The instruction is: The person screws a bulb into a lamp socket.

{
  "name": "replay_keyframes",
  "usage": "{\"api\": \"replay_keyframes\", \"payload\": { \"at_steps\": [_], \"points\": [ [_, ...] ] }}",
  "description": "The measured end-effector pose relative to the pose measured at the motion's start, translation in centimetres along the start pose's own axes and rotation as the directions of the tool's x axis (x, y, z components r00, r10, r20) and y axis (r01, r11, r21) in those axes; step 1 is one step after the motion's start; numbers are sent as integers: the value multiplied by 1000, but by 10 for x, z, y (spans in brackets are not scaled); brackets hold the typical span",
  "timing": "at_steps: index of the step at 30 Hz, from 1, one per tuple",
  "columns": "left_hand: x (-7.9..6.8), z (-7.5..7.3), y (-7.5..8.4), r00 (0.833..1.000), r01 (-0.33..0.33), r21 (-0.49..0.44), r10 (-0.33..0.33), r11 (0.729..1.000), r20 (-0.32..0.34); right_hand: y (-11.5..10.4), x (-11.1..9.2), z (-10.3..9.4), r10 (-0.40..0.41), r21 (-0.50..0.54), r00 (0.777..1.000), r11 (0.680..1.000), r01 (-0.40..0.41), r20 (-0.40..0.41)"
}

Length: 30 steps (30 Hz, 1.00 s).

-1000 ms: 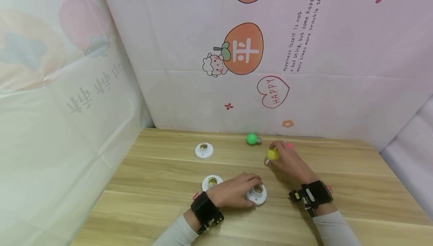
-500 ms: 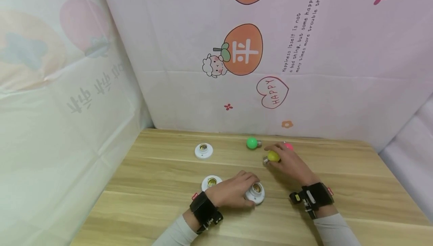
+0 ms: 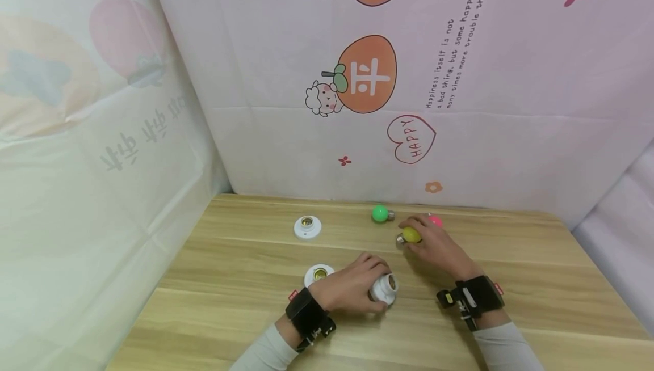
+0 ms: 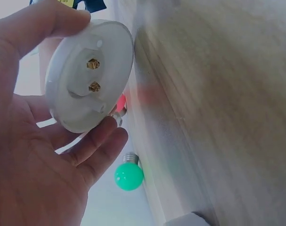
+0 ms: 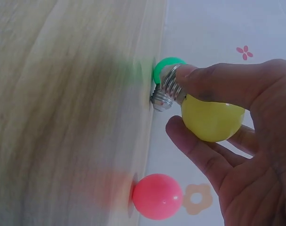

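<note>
Two grips made, nothing joined

Left hand (image 3: pixel 349 287): we see thumb and fingers curled on opposite edges of the held socket (image 4: pixel 91 75), spread about its width. Socket's tilted, underside to the left palm, mouth tipped away from those fingers toward the right-hand side. Whether its rim touches the table (image 3: pixel 230 280) we can't tell.

Right hand (image 3: pixel 434 246): pinching the yellow bulb (image 5: pixel 213 117), opened just enough to span it; thumb where glass meets metal, fingertips under the glass, metal end out past the thumb.

Progress, our read: early. One bulb and one socket are in the fingers but apart; no visible socket has a bulb in it.

Left over, none held: green bulb (image 3: pixel 380 214), beyond and left of the right fingertips; pink bulb (image 3: pixel 435 220), just past the right knuckles, part hidden; near socket (image 3: pixel 318 274), beside the left hand's back, part hidden; far socket (image 3: pixel 308 227), well beyond the left fingers.
</note>
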<state>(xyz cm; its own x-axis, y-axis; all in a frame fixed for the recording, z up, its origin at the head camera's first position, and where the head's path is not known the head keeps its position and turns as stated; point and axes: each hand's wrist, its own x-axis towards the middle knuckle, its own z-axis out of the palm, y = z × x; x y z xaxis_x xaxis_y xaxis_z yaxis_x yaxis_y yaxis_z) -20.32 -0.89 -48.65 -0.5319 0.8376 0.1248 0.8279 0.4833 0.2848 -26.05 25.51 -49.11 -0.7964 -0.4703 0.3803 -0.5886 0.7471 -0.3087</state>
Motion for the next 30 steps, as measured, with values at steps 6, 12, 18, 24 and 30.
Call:
{"api": "replay_keyframes", "payload": {
  "at_steps": [6, 12, 18, 24, 30],
  "points": [
    [1, -2, -1, 1000, 6, -68, -7, 998, -13, 0, -1, -1, 1, -5, 1000, 1000, -1, 17],
    [1, -4, -3, 999, 29, -179, -33, 984, -21, 0, 1, -2, -7, 0, 1000, 1000, 7, 17],
    [0, -4, -1, 999, 42, -221, -48, 974, -23, -5, -1, -3, 18, 29, 999, 999, -19, 31],
    [2, -6, -4, 998, 38, -222, -47, 974, -35, -7, -3, -3, -8, 17, 1000, 1000, 8, 14],
    [5, -11, -8, 997, 15, -195, -31, 981, -77, -10, -1, -6, -16, -8, 1000, 1000, 16, 14]
  ]
}}
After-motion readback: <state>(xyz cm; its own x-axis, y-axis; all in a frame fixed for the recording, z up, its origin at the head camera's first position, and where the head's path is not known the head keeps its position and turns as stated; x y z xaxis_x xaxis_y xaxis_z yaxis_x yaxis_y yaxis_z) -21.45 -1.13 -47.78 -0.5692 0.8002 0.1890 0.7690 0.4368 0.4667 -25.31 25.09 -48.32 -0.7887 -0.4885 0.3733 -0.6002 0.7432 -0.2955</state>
